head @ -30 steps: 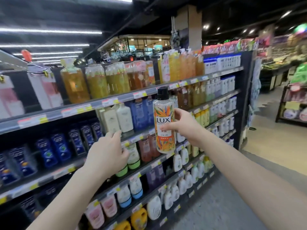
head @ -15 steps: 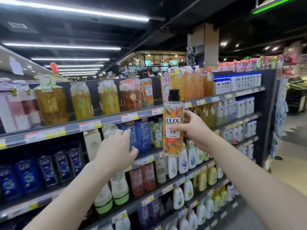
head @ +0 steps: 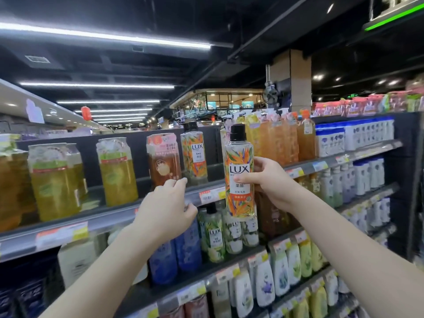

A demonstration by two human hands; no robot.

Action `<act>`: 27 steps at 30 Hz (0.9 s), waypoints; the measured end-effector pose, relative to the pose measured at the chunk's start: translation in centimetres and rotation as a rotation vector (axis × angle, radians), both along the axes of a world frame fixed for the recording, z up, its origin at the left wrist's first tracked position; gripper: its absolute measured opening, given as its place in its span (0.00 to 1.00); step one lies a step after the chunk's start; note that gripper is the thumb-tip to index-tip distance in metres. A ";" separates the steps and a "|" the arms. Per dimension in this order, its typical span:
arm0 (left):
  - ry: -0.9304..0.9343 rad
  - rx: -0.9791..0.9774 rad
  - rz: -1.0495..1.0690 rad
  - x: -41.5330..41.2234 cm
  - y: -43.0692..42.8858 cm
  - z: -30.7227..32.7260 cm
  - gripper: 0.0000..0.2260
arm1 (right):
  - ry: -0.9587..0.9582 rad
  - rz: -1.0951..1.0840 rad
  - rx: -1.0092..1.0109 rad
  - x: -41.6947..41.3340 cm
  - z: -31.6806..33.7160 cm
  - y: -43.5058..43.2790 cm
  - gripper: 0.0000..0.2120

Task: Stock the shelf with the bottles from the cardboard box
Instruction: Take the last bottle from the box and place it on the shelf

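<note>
The LUX bottle (head: pixel 239 173), clear with an orange flower print and a black cap, stands upright in the air a little right of the middle of the frame, in front of the edge of the top shelf (head: pixel 114 220). The right hand (head: pixel 267 180) grips it from the right side at the label, thumb across the front and the other digits wrapped behind. Its base hangs level with the row below, clear of any board.

Left of centre, the left hand (head: pixel 166 211) reaches up with its fingers loosely bent and slightly apart, the tips at the front lip of the top shelf, just below a brown tea-coloured bottle (head: pixel 164 161); whether they touch that bottle cannot be told. It holds nothing.

Just right of the brown bottle, a second bottle with the same flower print (head: pixel 193 154) stands on the top shelf. Between it and the amber pump bottles (head: pixel 282 138) further right there is an open stretch of board. At the upper left stand large yellow-green bottles (head: pixel 55 182). Under the shelf lip sit green-and-white LUX bottles (head: pixel 214 235) and blue bottles (head: pixel 174 255), with white packs (head: pixel 358 136) at the far right.
</note>
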State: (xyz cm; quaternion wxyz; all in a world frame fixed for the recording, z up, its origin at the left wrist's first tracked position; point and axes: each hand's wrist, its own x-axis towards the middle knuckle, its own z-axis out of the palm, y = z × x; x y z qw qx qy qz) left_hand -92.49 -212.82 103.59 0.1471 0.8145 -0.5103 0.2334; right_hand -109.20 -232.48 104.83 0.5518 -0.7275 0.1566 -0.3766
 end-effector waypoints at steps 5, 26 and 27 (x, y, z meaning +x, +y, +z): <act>-0.004 -0.043 0.054 1.5 -3.6 1.0 0.30 | -0.009 0.057 -0.017 3.4 1.7 -4.9 0.23; 0.133 -0.237 0.206 0.3 -14.4 2.2 0.28 | 0.028 0.369 -0.064 16.2 4.6 -15.1 0.32; 0.150 -0.237 0.215 0.4 -14.8 2.1 0.28 | 0.028 0.376 -0.058 16.5 4.5 -15.3 0.31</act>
